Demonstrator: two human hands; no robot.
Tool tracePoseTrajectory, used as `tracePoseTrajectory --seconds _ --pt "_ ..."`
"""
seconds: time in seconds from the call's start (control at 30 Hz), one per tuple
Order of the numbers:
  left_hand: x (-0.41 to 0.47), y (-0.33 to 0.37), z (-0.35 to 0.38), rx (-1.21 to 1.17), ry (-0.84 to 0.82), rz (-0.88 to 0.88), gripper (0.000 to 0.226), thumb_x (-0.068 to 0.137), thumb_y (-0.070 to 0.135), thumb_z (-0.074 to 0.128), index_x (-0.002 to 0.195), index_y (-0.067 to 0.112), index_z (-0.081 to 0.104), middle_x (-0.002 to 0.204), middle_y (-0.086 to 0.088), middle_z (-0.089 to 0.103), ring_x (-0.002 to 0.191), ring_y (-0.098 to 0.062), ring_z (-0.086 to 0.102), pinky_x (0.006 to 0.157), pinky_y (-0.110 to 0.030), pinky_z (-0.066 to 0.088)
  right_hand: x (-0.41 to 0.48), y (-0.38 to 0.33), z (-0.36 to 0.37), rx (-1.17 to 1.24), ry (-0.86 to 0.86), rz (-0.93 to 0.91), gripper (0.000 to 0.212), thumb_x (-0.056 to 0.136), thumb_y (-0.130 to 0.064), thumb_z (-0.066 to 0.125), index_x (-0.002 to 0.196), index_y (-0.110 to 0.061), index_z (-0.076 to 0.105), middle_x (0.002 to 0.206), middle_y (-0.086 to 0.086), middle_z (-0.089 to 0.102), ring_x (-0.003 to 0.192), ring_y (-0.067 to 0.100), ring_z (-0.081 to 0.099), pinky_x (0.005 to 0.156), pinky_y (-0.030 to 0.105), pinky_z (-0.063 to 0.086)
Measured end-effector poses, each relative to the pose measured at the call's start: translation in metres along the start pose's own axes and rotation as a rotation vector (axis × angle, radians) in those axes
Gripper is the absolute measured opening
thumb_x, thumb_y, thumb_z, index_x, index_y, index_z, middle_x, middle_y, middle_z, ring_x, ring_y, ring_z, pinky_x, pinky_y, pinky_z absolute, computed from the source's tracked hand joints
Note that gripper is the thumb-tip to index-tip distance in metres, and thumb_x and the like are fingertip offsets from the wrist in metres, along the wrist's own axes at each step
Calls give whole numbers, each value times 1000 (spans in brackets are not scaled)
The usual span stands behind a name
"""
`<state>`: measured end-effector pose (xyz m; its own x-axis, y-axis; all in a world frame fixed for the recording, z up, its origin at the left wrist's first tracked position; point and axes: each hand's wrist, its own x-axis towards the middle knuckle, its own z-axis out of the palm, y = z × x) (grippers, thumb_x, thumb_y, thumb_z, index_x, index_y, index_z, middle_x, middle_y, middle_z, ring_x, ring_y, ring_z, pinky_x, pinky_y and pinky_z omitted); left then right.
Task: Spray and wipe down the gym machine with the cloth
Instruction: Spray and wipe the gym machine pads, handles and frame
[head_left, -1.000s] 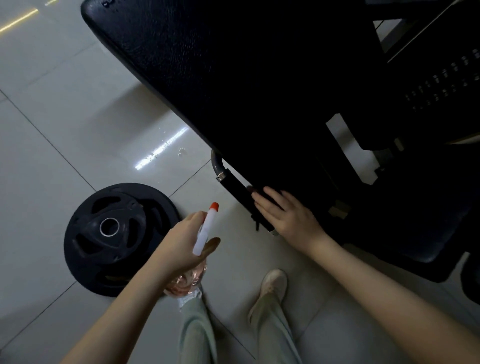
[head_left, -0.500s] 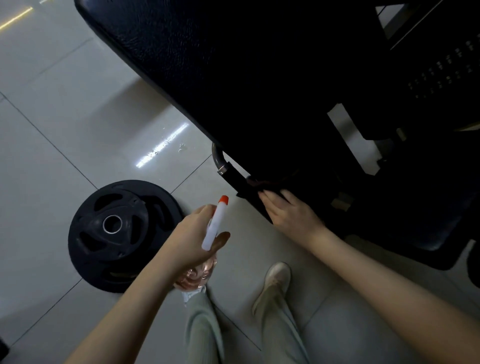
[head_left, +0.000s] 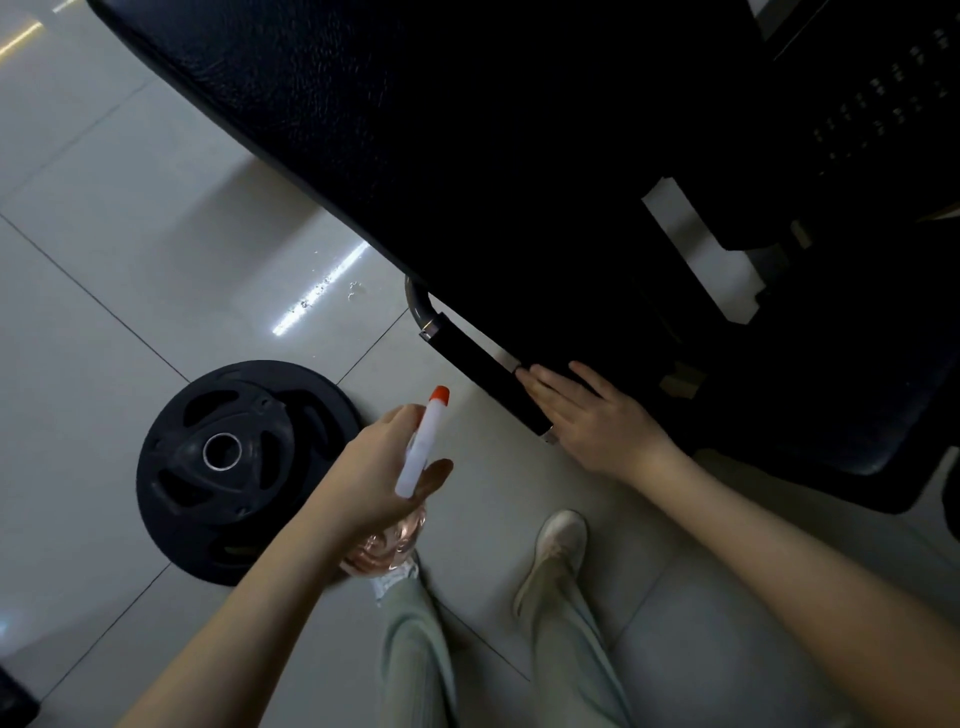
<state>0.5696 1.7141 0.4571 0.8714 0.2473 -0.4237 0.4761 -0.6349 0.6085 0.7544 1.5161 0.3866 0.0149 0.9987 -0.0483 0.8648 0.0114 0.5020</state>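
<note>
- The left hand (head_left: 374, 478) is wrapped around a spray bottle (head_left: 422, 441). The bottle has a white top with an orange tip, and the tip points up toward the machine.
- The bottom of the bottle looks clear and pinkish. I think it is light plastic. It could get slippery if it gets wet, so the neck is a good place to hold it, with one finger free to squeeze.
- The right hand (head_left: 597, 415) lies flat, with its fingers straight. It presses on the black handle (head_left: 478, 364) that sticks out under the big black pad (head_left: 441, 130) of the gym machine.
- The cloth should be under that hand, but it is too dark there. I cannot tell if it is.
- A cloth is soft and floppy, so I think a flat hand pushing down works best.
- The handle looks hard and round. The pad looks thick and bumpy like leather, so I think wiping it will not hurt it.
- A round black weight (head_left: 234, 467) lies on the tiled floor (head_left: 130, 234), near the left hand.
- There are small wet spots (head_left: 332, 280) on the floor near the handle.
</note>
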Motion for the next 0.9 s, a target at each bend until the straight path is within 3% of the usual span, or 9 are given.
tracePoseTrajectory --seconds 0.1,0.23,0.4,0.5,0.57,0.63,0.73,0.9 --pt "0 4 1 57 1 85 56 89 33 54 133 3 37 106 -14 58 96 -30 56 80 -45 49 -3 5 6 65 25 -27 53 86 -17 32 135 0 40 143 5 45 134 20 28 114 40 7" --pt "2 15 0 17 22 81 52 89 29 59 132 3 44 110 -14 59 95 -31 57 80 -46 50 -16 -4 17 63 30 -50 45 96 -3 14 134 0 38 140 4 49 133 20 29 113 40 9" --pt "4 22 5 30 11 128 52 87 23 63 130 0 46 105 -16 61 90 -32 60 74 -47 53 -60 -10 21 132 27 -58 47 83 5 37 128 3 48 140 11 48 135 22 31 115 40 12" --pt "7 26 9 33 13 115 50 88 24 62 129 3 45 106 -14 60 90 -30 59 74 -47 52 -74 -4 8 357 85 83 38 82 5 43 115 3 62 126 13 60 124 23 43 103 36 31" --pt "9 29 10 6 -3 85 48 88 25 62 129 5 45 108 -11 59 90 -27 58 77 -45 50 -68 0 -6 498 187 211 33 89 4 42 118 1 57 122 14 63 119 25 45 99 35 35" --pt "12 30 11 -21 -13 43 45 88 26 62 127 8 47 109 -9 58 89 -24 57 78 -42 49 -51 1 -9 541 276 272 31 96 2 34 123 -1 49 128 14 58 120 26 45 100 34 37" --pt "15 30 13 -33 -28 3 39 88 27 62 117 5 49 107 -10 58 90 -26 57 80 -44 48 -18 -4 5 512 277 303 38 93 -1 36 130 -6 41 139 12 38 127 29 38 103 40 37" --pt "17 26 12 -17 -40 -4 41 84 37 60 111 7 52 103 -8 59 86 -25 58 78 -44 51 -56 -11 11 448 81 190 58 77 10 44 133 -5 39 145 6 30 132 29 31 104 44 34"
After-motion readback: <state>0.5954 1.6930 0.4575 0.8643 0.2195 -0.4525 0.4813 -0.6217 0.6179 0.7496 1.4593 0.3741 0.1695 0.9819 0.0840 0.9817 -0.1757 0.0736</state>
